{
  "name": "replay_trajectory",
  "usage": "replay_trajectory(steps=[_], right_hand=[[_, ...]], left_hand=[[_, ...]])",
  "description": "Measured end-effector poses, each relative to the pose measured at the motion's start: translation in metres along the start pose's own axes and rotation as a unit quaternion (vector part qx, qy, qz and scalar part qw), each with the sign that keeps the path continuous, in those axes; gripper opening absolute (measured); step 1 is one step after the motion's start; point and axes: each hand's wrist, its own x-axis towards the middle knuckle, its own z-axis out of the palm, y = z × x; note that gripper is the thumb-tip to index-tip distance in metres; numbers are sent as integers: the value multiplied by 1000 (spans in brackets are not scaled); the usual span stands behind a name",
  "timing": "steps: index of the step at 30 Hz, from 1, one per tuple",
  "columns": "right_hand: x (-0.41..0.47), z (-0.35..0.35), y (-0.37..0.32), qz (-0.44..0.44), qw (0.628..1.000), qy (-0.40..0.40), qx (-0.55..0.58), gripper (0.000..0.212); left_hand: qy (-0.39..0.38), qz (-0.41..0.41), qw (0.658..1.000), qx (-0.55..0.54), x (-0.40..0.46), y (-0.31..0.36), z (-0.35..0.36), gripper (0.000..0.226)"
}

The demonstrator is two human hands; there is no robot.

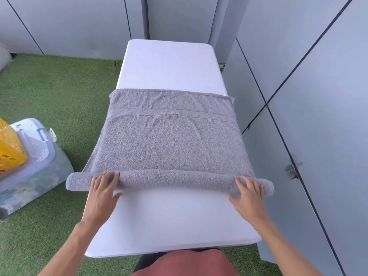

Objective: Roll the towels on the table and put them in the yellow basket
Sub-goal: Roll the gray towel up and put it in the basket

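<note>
Yellow basket sits at far left edge of view, only partly in frame, standing on top of a clear plastic bin w/ pale lid on the green turf. Basket's inside isn't visible, so can't tell what's in it. Bin contents show only as dark, blurry shapes thru the wall.

Grey towel lies across the white surface, about mid-length. Near edge is rolled into a tube; roll's long axis runs left-right across the surface, both ends overhanging the side edges a bit. Unrolled part stretches flat away from the person, far hem straight w/ a woven band just before it, small white tag at far right corner. A few light creases in the flat part.

Left hand rests on the roll near its left end, fingers spread & fairly straight, pressing on top, grip not closed round it. Right hand does the same near the right end, fingers splayed over the roll, thumb on the surface side. Grey panel walls behind & to the right
</note>
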Motion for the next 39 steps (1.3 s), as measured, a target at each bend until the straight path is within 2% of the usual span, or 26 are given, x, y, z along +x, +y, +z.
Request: replay_trajectory(steps=[3, 5, 7, 9, 11, 12, 13, 14, 16, 17, 18, 19, 23, 25, 28, 30, 33, 36, 37, 38, 39], right_hand=[[16, -6, -2, 26, 999, -28, 29, 52], [26, -14, 2, 13, 997, -71, 33, 40], [33, -28, 9, -4, 987, -154, 43, 26], [37, -45, 14, 12, 962, -258, 91, 13], [43, -56, 14, 55, 939, -292, 174, 25], [44, -56, 12, 78, 934, -271, 221, 33], [44, -55, 8, 96, 936, -221, 258, 38], [42, -50, 5, 101, 947, -146, 268, 39], [34, -34, -1, 70, 977, 17, 201, 30], [29, -25, -4, 52, 985, 71, 148, 24], [23, -17, -6, 38, 990, 102, 89, 20], [18, -11, -9, 28, 993, 104, 44, 23], [9, 2, -14, -1, 1000, 5, -25, 65], [12, 4, -13, -8, 999, -21, -29, 72], [24, -3, -12, 0, 1000, -18, -7, 54], [33, -16, -11, -4, 999, -53, 10, 46], [40, -37, -2, -31, 985, -169, 12, 44], [43, -58, 11, 16, 939, -293, 179, 36], [44, -61, 12, 34, 921, -303, 244, 36], [46, -60, 12, 52, 917, -274, 286, 38], [48, -57, 12, 63, 927, -209, 304, 40]], left_hand=[[-41, -42, 997, -47, 24, -6, -6, 56], [-86, -54, 994, -50, 33, -9, -13, 48], [-152, -62, 984, -65, 39, -13, -29, 44], [-250, -60, 963, -86, 44, -14, -45, 43], [-320, -65, 938, -116, 50, -17, -55, 42], [-316, -82, 933, -150, 52, -19, -57, 43], [-275, -99, 937, -190, 54, -22, -56, 45], [-201, -116, 949, -212, 53, -22, -53, 47], [-37, -114, 977, -176, 45, -15, -44, 37], [31, -99, 986, -127, 37, -7, -40, 26], [71, -80, 991, -80, 28, 1, -35, 19], [82, -57, 994, -45, 19, 8, -30, 21], [27, 7, 999, 23, 6, 6, -3, 67], [10, -9, 999, 31, 15, 8, -4, 79], [2, -39, 998, 50, 28, 15, -11, 73], [-4, -43, 997, 63, 30, 15, -11, 63], [-37, -54, 995, 81, 26, 14, -18, 44], [-169, -67, 982, 56, 35, 0, -31, 39], [-208, -70, 975, 21, 40, -6, -36, 41], [-224, -79, 970, -45, 45, -11, -40, 43], [-211, -93, 966, -116, 49, -15, -42, 43]])
